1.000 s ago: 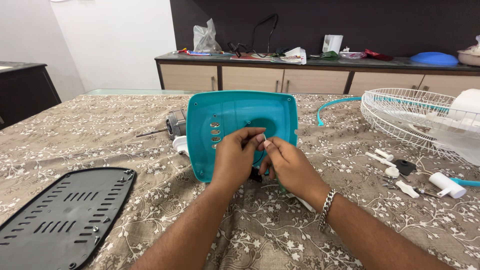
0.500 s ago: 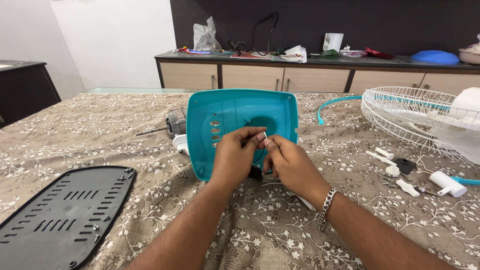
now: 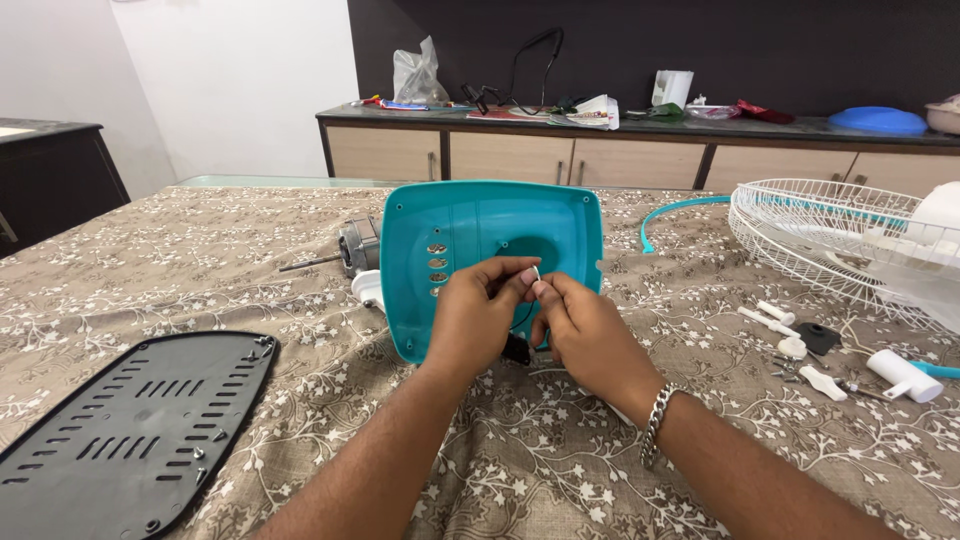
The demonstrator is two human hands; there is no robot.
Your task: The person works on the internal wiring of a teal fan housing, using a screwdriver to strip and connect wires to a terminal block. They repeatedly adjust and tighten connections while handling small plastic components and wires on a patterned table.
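Observation:
A teal plastic fan base shell [image 3: 470, 225] stands tilted on the table, its hollow inner side facing me. My left hand [image 3: 478, 315] and my right hand [image 3: 588, 330] meet in front of it. Between their fingertips they pinch a thin white wire end [image 3: 537, 272]. A dark wire runs down from the fingers to a small black part [image 3: 516, 350] under the hands. A silver bracelet sits on my right wrist.
A black vented base plate [image 3: 130, 430] lies at the front left. A fan motor with its shaft [image 3: 350, 248] rests behind the shell. A white wire fan guard [image 3: 830, 235], white knobs and screws [image 3: 800, 350] lie at the right. A cluttered sideboard [image 3: 620, 150] stands behind.
Both hands have stayed in front of the teal shell; the fingers have shifted slightly on the white wire end. The shell has not moved.

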